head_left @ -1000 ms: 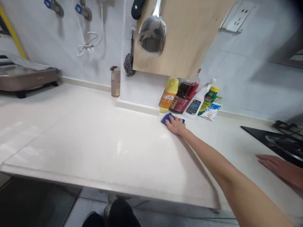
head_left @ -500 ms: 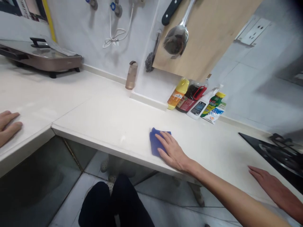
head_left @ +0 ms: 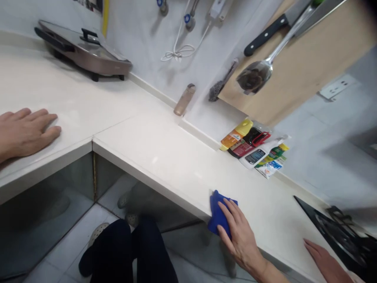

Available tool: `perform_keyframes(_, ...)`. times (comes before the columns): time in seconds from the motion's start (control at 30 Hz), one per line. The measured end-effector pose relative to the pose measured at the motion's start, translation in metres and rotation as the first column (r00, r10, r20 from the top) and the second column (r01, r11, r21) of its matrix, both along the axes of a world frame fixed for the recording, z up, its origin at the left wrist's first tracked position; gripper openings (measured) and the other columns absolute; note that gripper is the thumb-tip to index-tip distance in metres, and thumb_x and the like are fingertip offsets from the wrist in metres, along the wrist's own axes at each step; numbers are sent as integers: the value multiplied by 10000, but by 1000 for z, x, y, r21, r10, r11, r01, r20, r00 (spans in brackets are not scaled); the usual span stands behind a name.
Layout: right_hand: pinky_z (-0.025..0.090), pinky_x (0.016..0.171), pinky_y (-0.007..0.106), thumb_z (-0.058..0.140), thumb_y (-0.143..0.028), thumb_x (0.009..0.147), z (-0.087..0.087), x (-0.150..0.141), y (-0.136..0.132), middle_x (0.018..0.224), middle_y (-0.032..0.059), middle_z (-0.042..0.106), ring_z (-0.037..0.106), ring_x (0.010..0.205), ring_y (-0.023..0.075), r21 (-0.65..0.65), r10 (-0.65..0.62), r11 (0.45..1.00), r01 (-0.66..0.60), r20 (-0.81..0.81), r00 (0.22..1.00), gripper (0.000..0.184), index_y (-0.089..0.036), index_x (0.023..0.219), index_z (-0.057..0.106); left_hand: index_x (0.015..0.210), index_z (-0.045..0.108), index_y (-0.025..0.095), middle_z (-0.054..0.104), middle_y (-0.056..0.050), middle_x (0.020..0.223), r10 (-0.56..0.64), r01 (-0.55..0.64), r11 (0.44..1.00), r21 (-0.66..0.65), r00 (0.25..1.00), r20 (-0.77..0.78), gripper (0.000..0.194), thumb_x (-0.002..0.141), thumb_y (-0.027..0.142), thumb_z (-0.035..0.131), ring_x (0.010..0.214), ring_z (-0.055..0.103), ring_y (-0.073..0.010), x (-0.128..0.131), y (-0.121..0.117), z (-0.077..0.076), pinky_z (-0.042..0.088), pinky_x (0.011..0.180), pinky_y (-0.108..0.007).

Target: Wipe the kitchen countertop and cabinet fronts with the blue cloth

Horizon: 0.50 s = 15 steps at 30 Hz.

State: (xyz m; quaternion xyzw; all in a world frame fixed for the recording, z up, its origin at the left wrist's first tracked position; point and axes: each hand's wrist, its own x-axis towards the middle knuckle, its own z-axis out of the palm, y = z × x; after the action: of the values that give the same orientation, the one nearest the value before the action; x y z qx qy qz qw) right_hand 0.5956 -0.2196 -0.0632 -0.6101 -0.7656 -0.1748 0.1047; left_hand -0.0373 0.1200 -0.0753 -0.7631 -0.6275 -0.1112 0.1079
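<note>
My right hand [head_left: 241,236] is on a folded blue cloth [head_left: 217,218] at the front edge of the white countertop [head_left: 141,145]. Its fingers lie over the cloth's right part, and the cloth's near corner reaches past the counter edge. At the far left, my left hand [head_left: 29,131] rests palm down on the other arm of the counter, fingers spread, holding nothing.
An electric pan with a lid [head_left: 88,53] stands at back left. A small bottle [head_left: 185,100] and several cleaning bottles [head_left: 256,151] line the wall below a hanging ladle [head_left: 256,74] and knife [head_left: 266,35]. Another hand [head_left: 321,259] shows near the black stove [head_left: 330,232].
My right hand and the cloth have shifted along the counter to the right and onto its front edge. The view has tilted and turned left, showing more of my left hand.
</note>
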Motion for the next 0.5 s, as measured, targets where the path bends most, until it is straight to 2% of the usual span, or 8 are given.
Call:
perform_keyframes(0.1, 416, 1161, 632, 498, -392, 1024, 7, -31, 35, 1624, 134, 384, 364, 1493, 382, -35, 116, 993, -117, -7, 993, 656, -275, 1630, 275, 1486, 449, 87, 512, -103, 1440, 51, -50, 996, -73, 999, 16, 1059, 865, 712, -139, 1284, 456, -256, 20, -18, 19, 296, 1102, -421)
perform_keyframes(0.23, 370, 1210, 590, 449, -422, 1045, 21, -77, 92, 1636, 119, 378, 344, 1512, 338, -84, 260, 959, -269, -101, 960, 592, -254, 1602, 337, 1514, 424, 93, 463, -106, 1521, 122, -122, 981, -148, 993, -9, 865, 929, 550, -18, 1372, 403, -277, 37, -34, 38, 302, 1153, -441)
perform_keyframes(0.33, 326, 1242, 561, 358, -451, 1073, 26, -112, 145, 1629, 124, 394, 345, 1513, 311, -133, 328, 929, -347, -145, 934, 555, -223, 1578, 395, 1542, 391, 105, 417, -98, 1576, 145, -144, 974, -176, 989, -6, 765, 954, 493, 93, 1432, 354, -291, 42, -39, 42, 287, 1191, -462)
perform_keyframes(0.5, 324, 1226, 558, 305, -515, 1071, 31, -185, 248, 1611, 164, 408, 351, 1492, 336, -188, 288, 933, -306, -119, 950, 611, -171, 1555, 448, 1544, 396, 113, 396, -97, 1604, 139, -137, 975, -176, 990, 4, 746, 972, 494, 107, 1466, 338, -313, 41, -44, 41, 295, 1213, -483)
